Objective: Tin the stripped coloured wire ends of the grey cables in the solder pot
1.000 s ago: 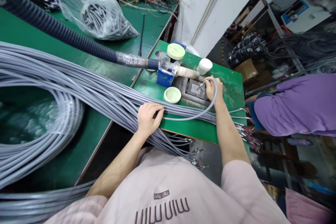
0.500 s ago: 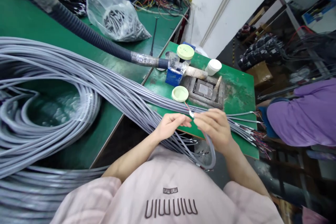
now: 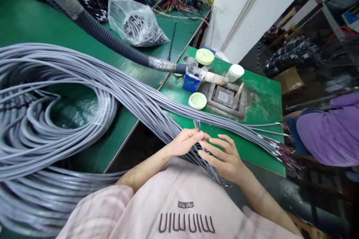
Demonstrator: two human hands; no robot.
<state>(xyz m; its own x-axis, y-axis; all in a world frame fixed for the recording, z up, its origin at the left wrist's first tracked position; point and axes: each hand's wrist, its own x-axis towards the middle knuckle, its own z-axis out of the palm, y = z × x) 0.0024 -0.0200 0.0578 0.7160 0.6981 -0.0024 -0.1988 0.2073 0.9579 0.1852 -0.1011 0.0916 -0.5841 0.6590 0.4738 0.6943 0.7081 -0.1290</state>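
Left hand (image 3: 186, 142) pinches colored wire ends (image 3: 197, 125), near the grey cables (image 3: 179, 109) at the desk's (image 3: 260, 95) front edge. Right hand (image 3: 226, 158) just beside, fingers spread; contact unclear. Step: likely gathering strands. Next move seemingly needs a steady left pinch.

Green table (image 3: 25, 18): clear bag (image 3: 137, 26); smaller green bench (image 3: 269, 101): white cup (image 3: 235, 73); gray cables (image 3: 143, 89) across both.
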